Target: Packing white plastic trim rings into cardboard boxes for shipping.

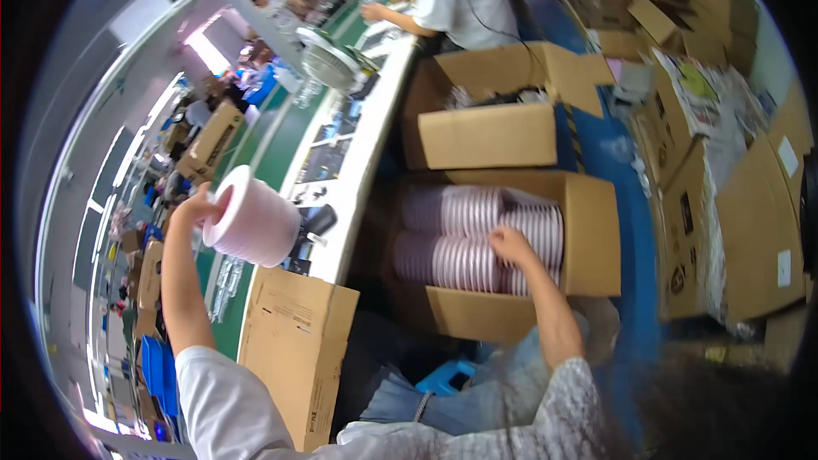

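- Grasping a pale pink, ribbed cylindrical stack (260, 221) by its ring-shaped end, the left hand (198, 204) holds it over the long, white-edged workbench (363, 158).
- Fingers bent, the right hand (511, 245) is at the pale pink round discs (464, 264) standing in rows inside an open brown cardboard box (592, 238); whether it grips any, I cannot tell.
- Beyond sits another open brown cardboard carton (486, 138), near a white-shirted co-worker (469, 4).

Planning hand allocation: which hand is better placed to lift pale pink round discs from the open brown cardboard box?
Right, probably: the right hand is at the discs inside the box; the left hand, away from it, holds a pale pink ribbed cylindrical stack.
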{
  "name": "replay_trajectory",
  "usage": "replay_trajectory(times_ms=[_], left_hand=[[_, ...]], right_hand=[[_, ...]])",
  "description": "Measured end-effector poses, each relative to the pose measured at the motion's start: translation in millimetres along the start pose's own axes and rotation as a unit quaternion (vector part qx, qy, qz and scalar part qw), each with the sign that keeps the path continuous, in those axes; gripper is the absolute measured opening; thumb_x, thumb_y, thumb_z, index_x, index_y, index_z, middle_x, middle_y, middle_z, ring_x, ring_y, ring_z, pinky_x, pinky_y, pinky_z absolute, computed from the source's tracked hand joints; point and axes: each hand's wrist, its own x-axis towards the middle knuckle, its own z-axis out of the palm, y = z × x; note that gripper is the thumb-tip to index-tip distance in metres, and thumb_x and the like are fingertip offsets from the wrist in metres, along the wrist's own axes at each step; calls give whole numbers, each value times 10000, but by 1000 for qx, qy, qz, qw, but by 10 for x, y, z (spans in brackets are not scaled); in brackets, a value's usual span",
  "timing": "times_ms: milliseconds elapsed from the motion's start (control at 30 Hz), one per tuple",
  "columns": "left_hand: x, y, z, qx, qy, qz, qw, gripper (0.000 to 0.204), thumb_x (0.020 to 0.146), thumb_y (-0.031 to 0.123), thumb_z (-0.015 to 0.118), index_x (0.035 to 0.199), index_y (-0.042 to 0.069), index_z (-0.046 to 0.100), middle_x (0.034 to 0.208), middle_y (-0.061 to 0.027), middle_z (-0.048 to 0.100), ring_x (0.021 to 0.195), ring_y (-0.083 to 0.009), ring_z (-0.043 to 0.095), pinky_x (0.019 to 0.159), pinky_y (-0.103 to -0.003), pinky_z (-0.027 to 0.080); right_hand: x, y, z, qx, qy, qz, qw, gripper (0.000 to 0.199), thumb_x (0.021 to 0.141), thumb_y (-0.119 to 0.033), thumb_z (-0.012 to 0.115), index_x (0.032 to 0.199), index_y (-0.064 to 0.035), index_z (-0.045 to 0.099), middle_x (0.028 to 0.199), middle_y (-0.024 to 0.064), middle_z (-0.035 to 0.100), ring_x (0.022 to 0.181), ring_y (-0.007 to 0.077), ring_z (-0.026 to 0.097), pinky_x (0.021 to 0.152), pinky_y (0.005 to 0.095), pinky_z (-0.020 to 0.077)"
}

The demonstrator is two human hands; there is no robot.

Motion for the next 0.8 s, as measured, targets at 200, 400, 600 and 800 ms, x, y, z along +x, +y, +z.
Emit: replay_trajectory(times_ms=[200, 400, 600, 800], left_hand=[[288, -89, 72, 20, 45, -55, 997, 962, 629, 80, 744, 1436, 173, 228, 1182, -226, 543, 953, -395, 613, 718, -500, 543], [576, -320, 124, 1, -1, -9, 1000, 832, 677, -51, 658, 1396, 154, 293, 1166, -209, 539, 1015, -388, 573, 714, -535, 537], [467, -305, 179, 44, 35, -41, 998, 909, 676, 100, 751, 1438, 116, 256, 1225, -248, 535, 1105, -405, 545, 809, -531, 507], [200, -181, -458, 130, 300, 45, 944, 821, 656, 428, 741, 1351, 111, 440, 1254, -218, 528, 1143, -340, 534, 963, -418, 421]], right_hand=[[144, 659, 22, -62, 100, 170, 978, 277, 762, -246, 540, 766, 3, 663, 659, 140, 639, 586, 248, 618, 567, 365, 496], [176, 885, 391, 58, -56, 318, 945, 363, 786, -265, 582, 981, 37, 629, 934, 166, 646, 821, 269, 626, 698, 432, 522], [110, 803, 585, 119, -90, 358, 922, 598, 843, -332, 603, 1277, 57, 467, 1287, 210, 510, 1124, 319, 539, 848, 432, 492], [218, 1137, 804, 102, -124, 303, 939, 576, 843, -297, 646, 1264, 63, 488, 1226, 212, 563, 1071, 327, 577, 855, 406, 490]])
